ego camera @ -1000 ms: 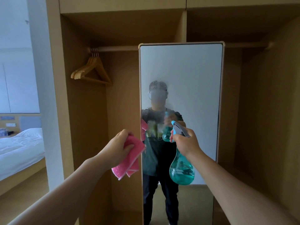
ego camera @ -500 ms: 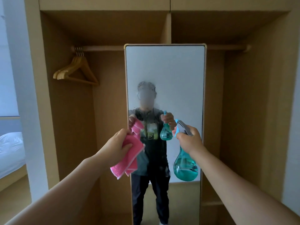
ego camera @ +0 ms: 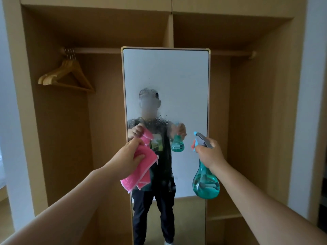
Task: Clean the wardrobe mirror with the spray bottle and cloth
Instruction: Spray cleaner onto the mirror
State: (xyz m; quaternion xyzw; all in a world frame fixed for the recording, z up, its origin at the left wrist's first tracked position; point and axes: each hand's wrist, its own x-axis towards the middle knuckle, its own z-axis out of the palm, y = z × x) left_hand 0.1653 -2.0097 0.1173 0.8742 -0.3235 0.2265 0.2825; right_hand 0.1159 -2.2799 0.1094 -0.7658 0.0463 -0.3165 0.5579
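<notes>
- We are finding no brand, label or writing that we can read on the bottle, the cloth or the mirror; a pale printed patch on the reflected shirt is too blurred to make out.
- We are facing a tall mirror (ego camera: 166,76) with a thin light-wood frame, standing upright in the middle of an open wooden wardrobe (ego camera: 256,103).
- The glass is carrying a patch of fine spray droplets (ego camera: 150,119) around its middle, over the reflected head and chest; above that the glass is looking clear and pale.
- Our left hand (ego camera: 127,156) is closed around a folded pink cloth (ego camera: 139,170), thumb on top, with the cloth's loose folds hanging down below the fist, in front of the mirror's lower left part.
- Our right hand (ego camera: 208,152) is wrapped around the neck of a teal see-through spray bottle (ego camera: 205,181), with the grey and blue trigger head sticking out above the fingers and pointing at the glass; the round body is hanging below the hand, partly filled with liquid.
- Neither hand is touching the glass, as far as we can tell.
- Wooden hangers (ego camera: 67,75) are hanging from the rail (ego camera: 99,50) at upper left.
</notes>
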